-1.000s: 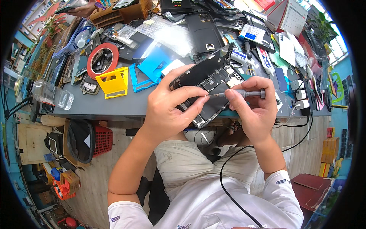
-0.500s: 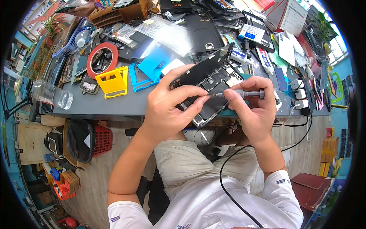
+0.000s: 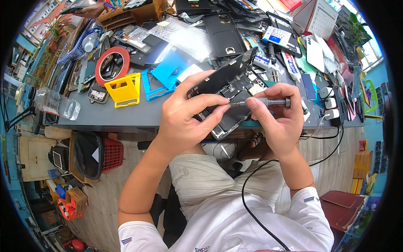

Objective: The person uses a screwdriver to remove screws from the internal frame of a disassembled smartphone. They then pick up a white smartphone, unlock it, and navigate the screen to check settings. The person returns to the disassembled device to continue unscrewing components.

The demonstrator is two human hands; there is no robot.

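An opened smartphone (image 3: 232, 119) is tilted over the table's front edge, its dark screen panel (image 3: 224, 74) folded up along the far side and its inner parts bare. My right hand (image 3: 280, 119) grips a grey screwdriver (image 3: 272, 102) lying almost level across the phone, shaft pointing left. Thumb and forefinger of my left hand (image 3: 184, 113) are pinched together right at the screwdriver's tip, above the phone. Whatever sits between those fingertips is too small to make out. The left hand's other fingers are behind the phone's left side, mostly hidden.
Left of the phone stand a yellow phone stand (image 3: 124, 90), a blue one (image 3: 166, 75) and a red tape roll (image 3: 112, 66). Behind lies a black phone back cover (image 3: 224, 35). White chargers (image 3: 331, 103) sit at the right. A black cable (image 3: 252, 201) crosses my lap. Another person's hand (image 3: 93, 9) shows far left.
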